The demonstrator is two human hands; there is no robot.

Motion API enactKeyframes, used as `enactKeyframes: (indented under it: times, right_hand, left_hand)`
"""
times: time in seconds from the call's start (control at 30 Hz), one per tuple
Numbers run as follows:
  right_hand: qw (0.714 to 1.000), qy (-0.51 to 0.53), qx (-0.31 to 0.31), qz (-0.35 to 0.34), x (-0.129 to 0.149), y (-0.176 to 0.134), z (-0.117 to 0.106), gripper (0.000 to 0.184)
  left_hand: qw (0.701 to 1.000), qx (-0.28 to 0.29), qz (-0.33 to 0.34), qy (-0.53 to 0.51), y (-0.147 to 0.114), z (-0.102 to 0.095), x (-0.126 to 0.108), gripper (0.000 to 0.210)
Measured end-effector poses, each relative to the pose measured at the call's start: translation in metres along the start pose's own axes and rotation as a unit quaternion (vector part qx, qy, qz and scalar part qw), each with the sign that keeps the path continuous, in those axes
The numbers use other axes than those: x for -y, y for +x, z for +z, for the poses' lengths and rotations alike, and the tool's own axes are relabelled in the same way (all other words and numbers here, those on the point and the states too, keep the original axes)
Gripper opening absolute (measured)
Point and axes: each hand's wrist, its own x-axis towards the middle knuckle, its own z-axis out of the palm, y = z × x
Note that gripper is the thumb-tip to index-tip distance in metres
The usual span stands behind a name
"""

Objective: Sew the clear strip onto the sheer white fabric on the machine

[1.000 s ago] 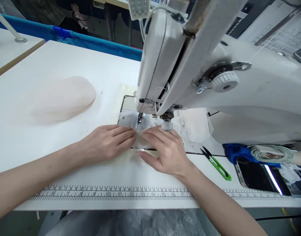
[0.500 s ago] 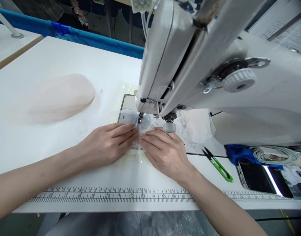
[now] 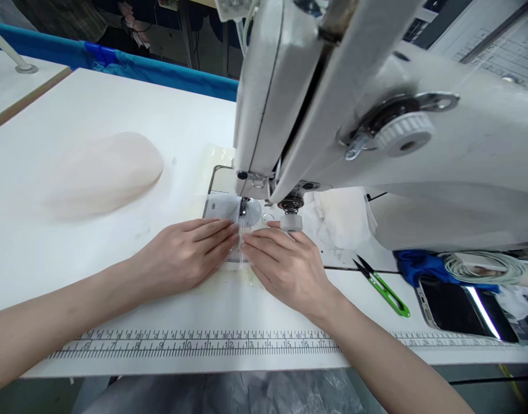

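My left hand lies flat, fingers stretched and close together, left of the sewing machine's presser foot. On the other side, my right hand rests with its fingers extended and slightly bent, their tips pointing left. A narrow gap separates the fingertips of both hands. In that gap runs a sheer, nearly clear strip of material, pressed down under the fingers and leading to the foot. Its outline is hard to make out against the white table. The sewing machine head stands just above and behind my hands.
A pale, thin oval piece lies on the table at left. Folded whitish fabric sits under the machine arm. Green thread snips, a phone and a coiled pale cord are at right. A printed ruler runs along the front edge.
The whole view has shifted slightly, with the machine head appearing a little further left. Both hands keep nearly the same place beside the presser foot.
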Motion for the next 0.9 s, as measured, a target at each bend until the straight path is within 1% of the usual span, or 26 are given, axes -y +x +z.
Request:
enactKeyframes:
  times: [0.13, 0.37, 0.47, 0.7, 0.9]
  right_hand:
    - [1.000, 0.004, -0.001, 0.003, -0.0005, -0.0004, 0.0012, 0.018]
    - [1.000, -0.002, 0.004, 0.012, -0.0032, 0.0001, 0.0040, 0.021]
    - [1.000, -0.007, 0.013, 0.021, -0.0043, 0.0011, 0.0048, 0.021]
    - [0.999, -0.015, 0.026, 0.029, -0.0050, 0.0016, 0.0044, 0.018]
    - [0.999, -0.023, 0.026, 0.029, -0.0047, 0.0013, 0.0065, 0.018]
  left_hand:
    - [1.000, 0.009, 0.000, 0.006, -0.0002, 0.0007, 0.0001, 0.029]
    - [1.000, 0.003, -0.018, 0.020, 0.0048, 0.0052, 0.0040, 0.029]
    - [0.999, 0.010, -0.026, 0.022, 0.0064, 0.0067, 0.0045, 0.029]
    - [0.999, 0.024, -0.011, 0.024, 0.0027, 0.0010, -0.0012, 0.029]
    - [0.999, 0.018, -0.020, 0.017, 0.0037, 0.0052, 0.0036, 0.029]
